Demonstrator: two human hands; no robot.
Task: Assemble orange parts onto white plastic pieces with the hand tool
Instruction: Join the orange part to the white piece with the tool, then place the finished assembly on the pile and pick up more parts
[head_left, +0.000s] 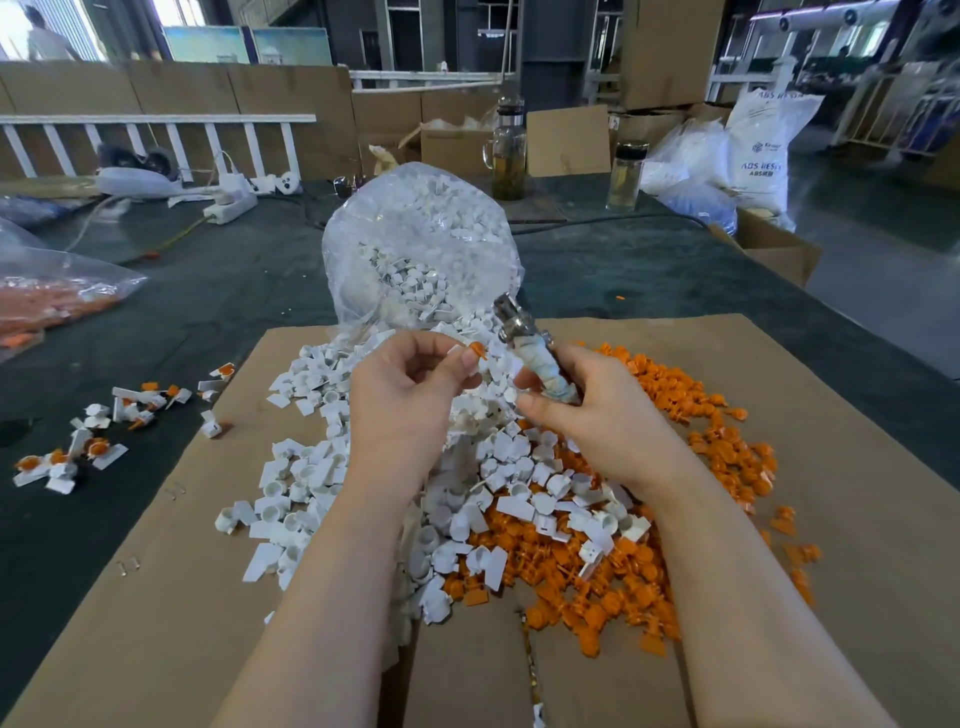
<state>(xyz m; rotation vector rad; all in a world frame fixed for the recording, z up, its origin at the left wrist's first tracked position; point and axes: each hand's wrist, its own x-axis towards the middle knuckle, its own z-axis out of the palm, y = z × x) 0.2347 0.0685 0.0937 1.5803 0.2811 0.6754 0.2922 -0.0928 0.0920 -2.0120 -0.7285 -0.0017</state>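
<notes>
Dark green covers the bench (649, 270), and on it we have flattened cardboard (156, 597) spread under our arms. A clear bag (415, 234) of white pieces stands at the far edge of the cardboard, its mouth spilling a white pile (311, 467) toward us. An orange pile (701, 441) lies to the right of it, the two mixing near the middle. Finished pieces (104, 431), white with orange fitted, lie scattered on the bench to the left. Our right hand (597, 415) has its fingers curled round the cloth-wrapped handle of the tool (535, 353), whose metal head tilts up and away from us. Our left hand (405, 395) pinches a white piece (460, 352) with an orange part (476, 349) on it, held above the white pile, just beside the tool.
</notes>
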